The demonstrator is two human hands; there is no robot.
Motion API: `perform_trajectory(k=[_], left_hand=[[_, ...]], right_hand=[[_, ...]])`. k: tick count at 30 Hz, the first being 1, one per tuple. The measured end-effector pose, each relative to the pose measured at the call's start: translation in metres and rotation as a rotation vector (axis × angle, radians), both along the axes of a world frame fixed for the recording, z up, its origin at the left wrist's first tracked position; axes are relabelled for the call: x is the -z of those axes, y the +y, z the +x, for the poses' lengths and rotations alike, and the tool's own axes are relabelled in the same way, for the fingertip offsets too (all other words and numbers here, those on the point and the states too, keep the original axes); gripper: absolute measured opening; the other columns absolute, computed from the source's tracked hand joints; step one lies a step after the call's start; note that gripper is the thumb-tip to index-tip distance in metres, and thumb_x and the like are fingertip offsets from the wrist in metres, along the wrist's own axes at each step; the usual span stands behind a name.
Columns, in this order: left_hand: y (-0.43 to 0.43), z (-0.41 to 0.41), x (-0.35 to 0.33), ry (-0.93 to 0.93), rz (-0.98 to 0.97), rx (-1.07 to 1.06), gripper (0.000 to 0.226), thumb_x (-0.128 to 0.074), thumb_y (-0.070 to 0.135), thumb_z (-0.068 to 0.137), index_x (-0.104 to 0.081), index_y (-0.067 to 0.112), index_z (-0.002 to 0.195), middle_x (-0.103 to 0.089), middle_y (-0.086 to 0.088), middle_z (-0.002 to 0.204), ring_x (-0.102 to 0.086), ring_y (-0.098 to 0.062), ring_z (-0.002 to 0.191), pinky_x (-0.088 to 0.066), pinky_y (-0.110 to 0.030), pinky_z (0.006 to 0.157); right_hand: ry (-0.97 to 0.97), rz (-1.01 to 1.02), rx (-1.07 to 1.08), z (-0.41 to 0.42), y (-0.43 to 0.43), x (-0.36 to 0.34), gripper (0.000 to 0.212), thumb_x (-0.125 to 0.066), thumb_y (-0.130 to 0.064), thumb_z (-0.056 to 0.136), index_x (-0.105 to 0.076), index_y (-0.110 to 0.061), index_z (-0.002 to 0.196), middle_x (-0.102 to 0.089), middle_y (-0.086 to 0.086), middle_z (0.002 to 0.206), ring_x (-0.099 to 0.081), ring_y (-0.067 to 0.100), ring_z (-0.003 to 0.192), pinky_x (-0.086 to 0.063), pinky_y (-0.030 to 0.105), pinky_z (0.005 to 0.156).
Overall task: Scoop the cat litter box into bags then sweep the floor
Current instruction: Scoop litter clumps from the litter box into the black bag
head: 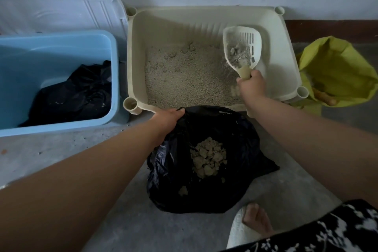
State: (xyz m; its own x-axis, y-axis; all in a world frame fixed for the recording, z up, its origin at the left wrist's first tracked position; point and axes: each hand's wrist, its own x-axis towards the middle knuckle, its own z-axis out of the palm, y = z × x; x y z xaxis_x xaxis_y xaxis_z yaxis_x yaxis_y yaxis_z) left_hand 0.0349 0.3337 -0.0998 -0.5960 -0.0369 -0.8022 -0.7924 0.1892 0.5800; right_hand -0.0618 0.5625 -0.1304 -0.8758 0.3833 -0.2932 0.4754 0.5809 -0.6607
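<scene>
A cream litter box [286, 67] stands against the wall with grey litter [184, 75] spread over its floor. My right hand [252, 86] grips the handle of a slotted cream scoop [243, 47], raised over the box's right side with litter and a clump in its bowl. In front of the box a black bag [241, 149] lies open on the floor, holding a heap of pale clumps [208, 157]. My left hand [167, 118] holds the bag's rim at its far left edge.
A blue plastic tub [57, 51] with a crumpled black bag [77, 92] inside stands at the left, and a pale lid [61, 8] leans behind it. A yellow-green bag [335, 71] sits at the right. Loose litter grains dot the concrete floor [71, 149]. My foot [255, 221] is near the bag.
</scene>
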Motion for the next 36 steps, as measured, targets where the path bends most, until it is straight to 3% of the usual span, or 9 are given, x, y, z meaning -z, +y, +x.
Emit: perform_trajectory(k=[5, 10, 15, 17, 22, 26, 28, 31, 36], left_hand=[[0.006, 0.001, -0.002, 0.046, -0.06, 0.047, 0.044, -0.051, 0.032, 0.098, -0.053, 0.005, 0.132, -0.055, -0.017, 0.136, -0.052, -0.032, 0.126, -0.043, -0.038, 0.102], [0.007, 0.001, -0.003, 0.054, -0.069, 0.055, 0.044, -0.05, 0.032, 0.098, -0.053, 0.004, 0.131, -0.055, -0.018, 0.135, -0.052, -0.032, 0.126, -0.043, -0.037, 0.101], [0.009, 0.004, -0.009, 0.056, -0.061, 0.013, 0.042, -0.052, 0.031, 0.097, -0.055, 0.003, 0.13, -0.056, -0.017, 0.134, -0.053, -0.032, 0.124, -0.044, -0.035, 0.096], [0.01, 0.004, -0.01, 0.054, -0.057, 0.004, 0.042, -0.052, 0.031, 0.097, -0.055, 0.003, 0.129, -0.056, -0.017, 0.134, -0.053, -0.032, 0.124, -0.044, -0.033, 0.094], [0.011, 0.007, -0.01, 0.049, -0.039, -0.056, 0.042, -0.052, 0.03, 0.097, -0.055, 0.002, 0.128, -0.058, -0.018, 0.132, -0.055, -0.033, 0.122, -0.046, -0.033, 0.091], [0.006, 0.008, -0.009, -0.006, 0.046, -0.135, 0.048, -0.059, 0.035, 0.093, -0.055, 0.007, 0.131, -0.058, -0.009, 0.133, -0.055, -0.029, 0.122, -0.044, -0.037, 0.104], [0.004, 0.008, -0.007, -0.048, 0.094, -0.21, 0.046, -0.063, 0.034, 0.09, -0.058, 0.009, 0.129, -0.062, -0.01, 0.128, -0.059, -0.028, 0.117, -0.046, -0.042, 0.103], [0.004, 0.012, -0.009, -0.077, 0.13, -0.278, 0.041, -0.066, 0.029, 0.089, -0.063, 0.001, 0.118, -0.068, -0.013, 0.113, -0.067, -0.029, 0.101, -0.055, -0.041, 0.089], [0.009, 0.013, -0.01, -0.093, 0.159, -0.325, 0.026, -0.064, 0.027, 0.091, -0.065, 0.003, 0.099, -0.07, -0.013, 0.094, -0.067, -0.027, 0.077, -0.058, -0.039, 0.076]], right_hand=[[-0.043, -0.022, -0.03, 0.005, 0.004, -0.004, 0.038, -0.059, -0.019, 0.09, -0.05, -0.008, 0.126, -0.058, 0.01, 0.118, -0.055, 0.023, 0.095, -0.04, 0.028, 0.075], [-0.113, 0.132, -0.119, 0.006, 0.009, -0.012, 0.042, -0.062, -0.021, 0.088, -0.05, -0.004, 0.125, -0.058, 0.014, 0.119, -0.055, 0.03, 0.106, -0.038, 0.027, 0.075], [-0.171, 0.163, -0.2, 0.008, 0.015, -0.021, 0.039, -0.066, -0.016, 0.081, -0.056, -0.004, 0.117, -0.06, 0.007, 0.105, -0.056, 0.025, 0.091, -0.045, 0.032, 0.069], [-0.183, 0.21, -0.228, 0.011, 0.018, -0.025, 0.039, -0.068, -0.019, 0.08, -0.057, -0.006, 0.115, -0.059, 0.007, 0.102, -0.054, 0.025, 0.089, -0.04, 0.031, 0.067], [-0.063, 0.203, -0.304, 0.032, 0.024, -0.034, 0.024, -0.063, -0.022, 0.083, -0.058, -0.005, 0.099, -0.054, 0.007, 0.09, -0.049, 0.023, 0.081, -0.031, 0.028, 0.053], [0.03, 0.157, -0.435, 0.06, 0.028, -0.041, 0.024, -0.066, -0.018, 0.083, -0.059, -0.007, 0.103, -0.057, 0.004, 0.092, -0.052, 0.019, 0.084, -0.037, 0.027, 0.066], [0.061, 0.166, -0.536, 0.074, 0.032, -0.043, 0.028, -0.069, -0.017, 0.082, -0.059, -0.007, 0.107, -0.059, 0.003, 0.096, -0.054, 0.018, 0.088, -0.041, 0.027, 0.072], [0.096, 0.263, -0.699, 0.096, 0.042, -0.037, 0.033, -0.071, -0.017, 0.08, -0.056, -0.004, 0.107, -0.06, 0.01, 0.099, -0.058, 0.027, 0.092, -0.047, 0.036, 0.077], [0.189, 0.496, -1.004, 0.122, 0.053, -0.03, 0.029, -0.074, -0.013, 0.073, -0.058, -0.007, 0.096, -0.06, 0.011, 0.092, -0.062, 0.033, 0.081, -0.05, 0.039, 0.066]])
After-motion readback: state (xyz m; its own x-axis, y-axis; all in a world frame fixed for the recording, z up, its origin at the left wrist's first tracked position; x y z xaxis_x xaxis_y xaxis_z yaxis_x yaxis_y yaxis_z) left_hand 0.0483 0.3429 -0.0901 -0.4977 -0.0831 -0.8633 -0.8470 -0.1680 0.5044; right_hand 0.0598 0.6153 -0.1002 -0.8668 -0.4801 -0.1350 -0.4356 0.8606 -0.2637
